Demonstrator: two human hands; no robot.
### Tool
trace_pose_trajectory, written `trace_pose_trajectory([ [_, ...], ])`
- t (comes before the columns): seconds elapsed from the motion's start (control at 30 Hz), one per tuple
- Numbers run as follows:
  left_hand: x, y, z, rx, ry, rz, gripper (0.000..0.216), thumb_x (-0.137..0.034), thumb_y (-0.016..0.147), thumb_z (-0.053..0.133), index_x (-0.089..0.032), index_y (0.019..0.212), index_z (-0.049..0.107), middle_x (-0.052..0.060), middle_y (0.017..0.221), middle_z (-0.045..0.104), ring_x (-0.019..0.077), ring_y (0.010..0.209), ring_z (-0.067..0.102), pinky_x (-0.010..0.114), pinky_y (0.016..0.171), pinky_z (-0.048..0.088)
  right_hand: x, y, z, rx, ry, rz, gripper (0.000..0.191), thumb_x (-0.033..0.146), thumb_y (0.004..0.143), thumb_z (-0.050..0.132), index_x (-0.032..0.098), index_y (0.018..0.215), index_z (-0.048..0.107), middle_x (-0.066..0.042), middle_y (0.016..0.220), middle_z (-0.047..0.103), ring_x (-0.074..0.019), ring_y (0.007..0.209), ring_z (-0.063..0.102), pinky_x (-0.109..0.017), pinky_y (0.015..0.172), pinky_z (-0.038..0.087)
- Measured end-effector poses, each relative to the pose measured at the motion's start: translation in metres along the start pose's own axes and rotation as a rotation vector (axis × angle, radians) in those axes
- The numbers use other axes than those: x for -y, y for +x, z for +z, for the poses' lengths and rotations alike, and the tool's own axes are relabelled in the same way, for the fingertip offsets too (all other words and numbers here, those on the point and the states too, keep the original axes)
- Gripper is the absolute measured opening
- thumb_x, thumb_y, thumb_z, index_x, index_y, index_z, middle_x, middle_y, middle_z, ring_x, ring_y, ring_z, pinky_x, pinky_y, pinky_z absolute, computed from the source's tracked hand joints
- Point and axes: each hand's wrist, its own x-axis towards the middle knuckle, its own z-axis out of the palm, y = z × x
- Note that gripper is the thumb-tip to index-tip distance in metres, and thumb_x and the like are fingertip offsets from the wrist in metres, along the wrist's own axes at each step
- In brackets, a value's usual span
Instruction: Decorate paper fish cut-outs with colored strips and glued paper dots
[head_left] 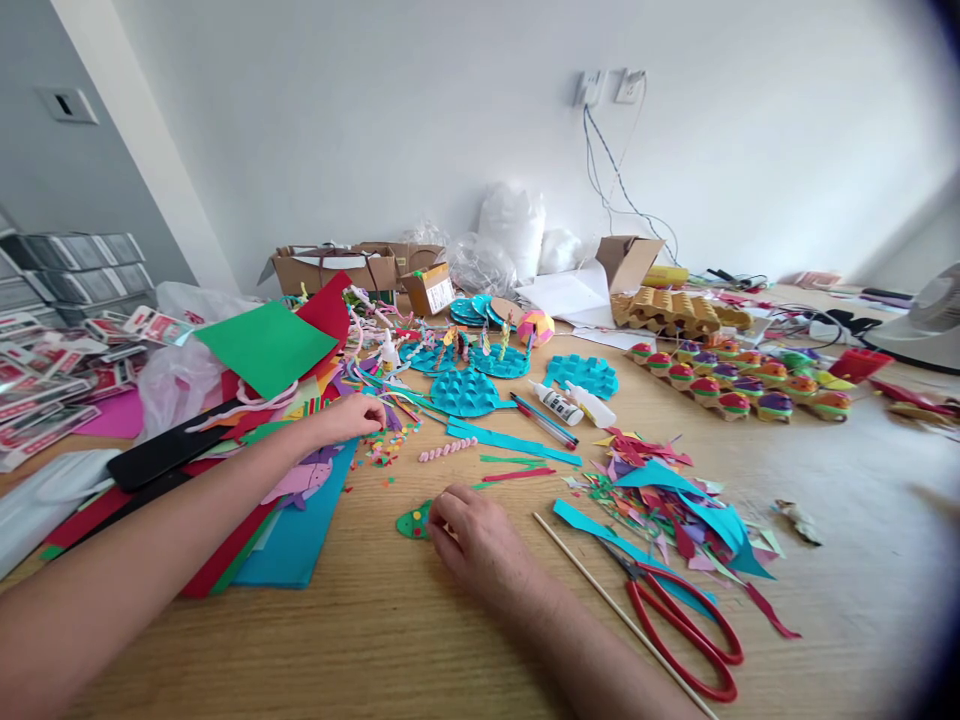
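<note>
My left hand [354, 416] reaches out over the wooden table [420, 640], its fingers pinched together at a small heap of coloured paper bits [386, 452]; what it pinches is too small to make out. My right hand [474, 535] rests on the table with curled fingers pressing on a small green cut-out shape with dots [414, 521]. A twisted pink pipe cleaner [448, 451] lies between the two hands.
Red-handled scissors [679, 620] and a thin wooden stick [600, 600] lie right of my right arm. A pile of paper scraps [667, 495], glue bottles [574, 402], teal foam shapes [465, 392], coloured foam sheets [266, 345] and decorated egg-carton pieces [731, 385] cover the table.
</note>
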Motion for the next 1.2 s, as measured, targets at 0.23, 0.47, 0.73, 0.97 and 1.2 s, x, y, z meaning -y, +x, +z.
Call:
trace_pose_trajectory([
  [0.23, -0.030, -0.023, -0.006, -0.029, -0.398, -0.090, 0.023, -0.037, 0.064, 0.054, -0.015, 0.071, 0.056, 0.000, 0.065, 0.057, 0.0125, 0.057, 0.052, 0.021, 0.051, 0.039, -0.004, 0.004, -0.003, -0.136, 0.210, 0.099, 0.011, 0.008, 0.072, 0.051, 0.017, 0.070, 0.057, 0.000, 0.069, 0.057, -0.0100, 0.061, 0.050, -0.019, 0.055, 0.035],
  [0.47, -0.071, -0.043, 0.007, 0.038, -0.663, -0.118, 0.020, -0.033, 0.064, 0.058, -0.015, 0.073, 0.054, -0.001, 0.065, 0.056, 0.0105, 0.057, 0.052, 0.022, 0.054, 0.041, 0.000, 0.026, -0.025, -0.197, 0.426, 0.297, 0.009, 0.015, 0.072, 0.052, 0.017, 0.065, 0.057, 0.004, 0.054, 0.054, -0.0082, 0.050, 0.048, -0.018, 0.047, 0.033],
  [0.73, -0.100, -0.055, 0.013, -0.016, -0.563, -0.046, 0.013, -0.027, 0.064, 0.053, -0.016, 0.068, 0.056, -0.003, 0.062, 0.052, 0.0103, 0.057, 0.048, 0.021, 0.052, 0.039, 0.002, 0.043, -0.024, -0.211, 0.374, 0.322, 0.007, 0.019, 0.069, 0.055, 0.017, 0.064, 0.058, 0.004, 0.055, 0.055, -0.0082, 0.051, 0.048, -0.018, 0.047, 0.032],
  [0.97, -0.097, -0.052, 0.017, 0.005, -0.564, -0.025, 0.013, -0.027, 0.065, 0.051, -0.015, 0.069, 0.054, -0.003, 0.060, 0.049, 0.0099, 0.056, 0.047, 0.020, 0.050, 0.038, 0.002, 0.046, -0.020, -0.244, 0.338, 0.294, 0.008, 0.020, 0.069, 0.053, 0.017, 0.063, 0.057, 0.004, 0.055, 0.053, -0.0075, 0.050, 0.044, -0.018, 0.046, 0.030],
  [1.2, -0.099, -0.053, 0.020, -0.006, -0.589, -0.034, 0.015, -0.030, 0.064, 0.051, -0.015, 0.067, 0.053, -0.003, 0.059, 0.049, 0.0100, 0.055, 0.047, 0.021, 0.051, 0.038, 0.002, 0.047, -0.022, -0.216, 0.290, 0.303, 0.010, 0.019, 0.070, 0.051, 0.016, 0.062, 0.057, 0.003, 0.055, 0.053, -0.0081, 0.051, 0.043, -0.019, 0.046, 0.028],
])
